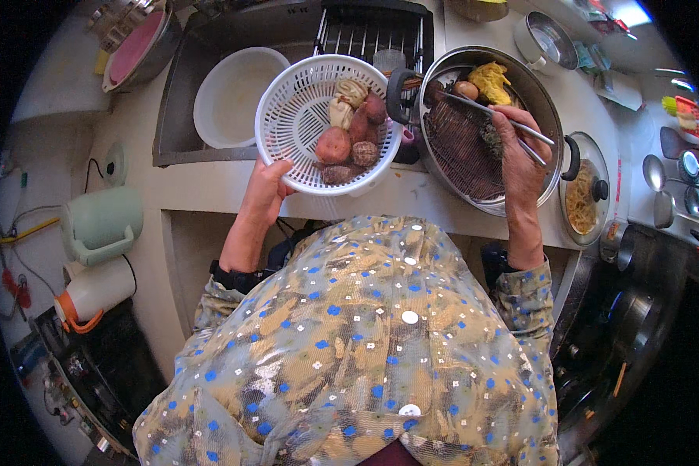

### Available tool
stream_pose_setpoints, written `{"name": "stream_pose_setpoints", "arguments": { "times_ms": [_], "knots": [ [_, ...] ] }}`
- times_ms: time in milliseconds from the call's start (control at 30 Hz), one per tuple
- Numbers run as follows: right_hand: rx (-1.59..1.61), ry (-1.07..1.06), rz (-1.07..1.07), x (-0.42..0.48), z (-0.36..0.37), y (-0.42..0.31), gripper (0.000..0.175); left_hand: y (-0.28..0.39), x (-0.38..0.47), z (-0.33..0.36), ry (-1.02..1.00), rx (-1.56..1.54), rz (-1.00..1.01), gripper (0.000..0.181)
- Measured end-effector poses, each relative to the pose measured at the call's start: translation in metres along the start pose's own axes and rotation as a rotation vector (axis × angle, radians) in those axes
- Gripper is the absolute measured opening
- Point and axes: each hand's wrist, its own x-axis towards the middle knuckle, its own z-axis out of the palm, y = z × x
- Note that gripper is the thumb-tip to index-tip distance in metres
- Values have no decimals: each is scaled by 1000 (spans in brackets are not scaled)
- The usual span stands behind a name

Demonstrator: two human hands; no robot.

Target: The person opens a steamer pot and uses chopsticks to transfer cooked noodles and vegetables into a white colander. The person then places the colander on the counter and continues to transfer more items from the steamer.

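My left hand (268, 189) grips the near-left rim of a white plastic colander (291, 128), which is tilted slightly beside the sink. In it lie reddish potatoes or sweet potatoes (332, 145), a round ringed taro-like tuber (365, 153) and a pale twisted steamed roll (348, 102). My right hand (518, 151) holds metal chopsticks or tongs (472, 103), their tips low over a wide steel pot (550, 110). Inside the pot are an egg (466, 89), a crumpled yellow food piece (490, 83) and a dark ridged layer (460, 151). My right fingers hide part of the pot's contents.
A white basin (209, 110) stands in the sink (177, 116), with a metal drying rack (361, 35) alongside. A lidded pan of noodle-like food (582, 198) is right of the pot. A small steel pot (550, 43) stands behind. Two jugs (102, 224) are at the left.
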Motion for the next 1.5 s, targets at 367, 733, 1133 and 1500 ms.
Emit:
{"name": "stream_pose_setpoints", "arguments": {
  "times_ms": [367, 733, 1133, 1500],
  "knots": [
    [6, -24, 100, 15, 23, 18, 9, -1, -5, 0, 16, -46, -3, 47],
    [186, -142, -96, -30, -12, -51, 10, 2, -5, 4, 16, -4, 11, 41],
    [163, -618, -148, -51, 32, -63, 12, 0, -11, 6, -42, -36, 33, 37],
    [98, 4, -6, -51, -50, -58, 11, 0, -4, -3, -11, -71, 39, 38]
  ]
}}
